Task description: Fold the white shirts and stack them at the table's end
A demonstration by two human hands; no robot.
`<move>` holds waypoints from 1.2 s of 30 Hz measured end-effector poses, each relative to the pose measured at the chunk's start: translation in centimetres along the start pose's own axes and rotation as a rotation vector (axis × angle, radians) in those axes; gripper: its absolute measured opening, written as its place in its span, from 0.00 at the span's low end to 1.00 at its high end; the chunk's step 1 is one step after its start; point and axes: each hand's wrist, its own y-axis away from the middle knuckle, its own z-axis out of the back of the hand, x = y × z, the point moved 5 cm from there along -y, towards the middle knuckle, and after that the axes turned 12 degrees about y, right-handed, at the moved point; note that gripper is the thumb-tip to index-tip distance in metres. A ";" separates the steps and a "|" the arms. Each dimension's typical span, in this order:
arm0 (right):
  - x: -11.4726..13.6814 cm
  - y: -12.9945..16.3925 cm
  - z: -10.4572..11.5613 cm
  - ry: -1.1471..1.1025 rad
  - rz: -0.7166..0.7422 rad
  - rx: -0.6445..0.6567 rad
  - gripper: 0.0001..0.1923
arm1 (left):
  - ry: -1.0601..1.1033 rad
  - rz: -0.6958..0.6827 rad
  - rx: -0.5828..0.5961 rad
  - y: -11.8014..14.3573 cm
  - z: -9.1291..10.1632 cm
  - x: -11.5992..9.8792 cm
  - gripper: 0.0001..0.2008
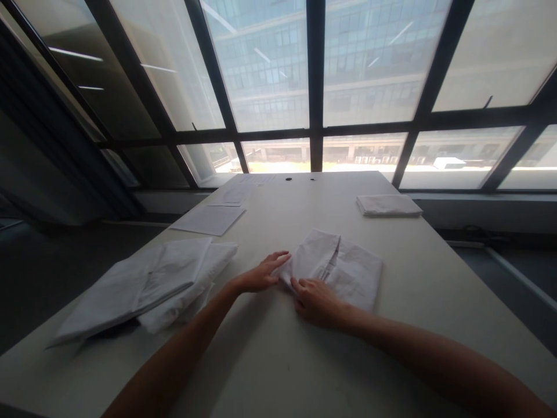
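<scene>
While both hands lay flat, gripping nothing, left hand (261, 276) and right hand (315, 299) pressed the soft, floppy folded cloth (335, 267) mid-desk (278, 360); I'd pinch its corners.

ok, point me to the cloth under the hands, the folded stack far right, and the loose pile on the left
cloth under the hands (348, 270), head view, right flap of the fold
folded stack (389, 205), head view, top face
loose pile (148, 281), head view, upper sheet
</scene>
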 end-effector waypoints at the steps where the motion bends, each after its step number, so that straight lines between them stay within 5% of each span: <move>1: 0.2 0.0 0.2 0.004 0.005 -0.005 0.25 | 0.016 -0.038 -0.005 -0.7 0.5 -0.5 0.36; 4: 1.0 0.4 1.2 0.021 0.003 -0.031 0.25 | -0.021 -0.110 -0.046 -4.0 0.8 -2.2 0.29; 10: -0.4 4.1 2.6 0.026 -0.210 -0.233 0.20 | -0.078 -0.220 0.190 -8.5 -2.5 -3.0 0.28; 12: -2.0 5.9 2.0 0.114 -0.329 -0.281 0.26 | -0.076 -0.211 0.209 -8.2 -3.0 -2.6 0.29; 15: -4.8 7.8 0.3 0.192 -0.399 -0.186 0.34 | -0.112 -0.134 0.168 -6.7 -3.9 -2.6 0.31; 21: -7.7 9.2 -0.2 0.140 -0.084 -0.048 0.39 | -0.247 0.182 0.028 -2.4 -6.7 -4.9 0.33; 24: -8.4 9.6 0.5 0.059 -0.053 -0.076 0.36 | -0.272 0.211 0.000 -2.8 -6.6 -6.3 0.34; 27: -10.0 9.4 1.3 -0.018 -0.239 -0.204 0.31 | -0.222 0.146 -0.027 -5.9 -5.8 -7.6 0.36; 31: -14.4 9.9 2.2 -0.170 -0.669 -0.384 0.30 | -0.163 0.168 -0.053 -10.0 -6.6 -8.2 0.39; 36: -17.7 11.6 2.6 -0.631 -0.905 -0.338 0.31 | -0.200 0.127 -0.067 -10.7 -8.9 -7.9 0.37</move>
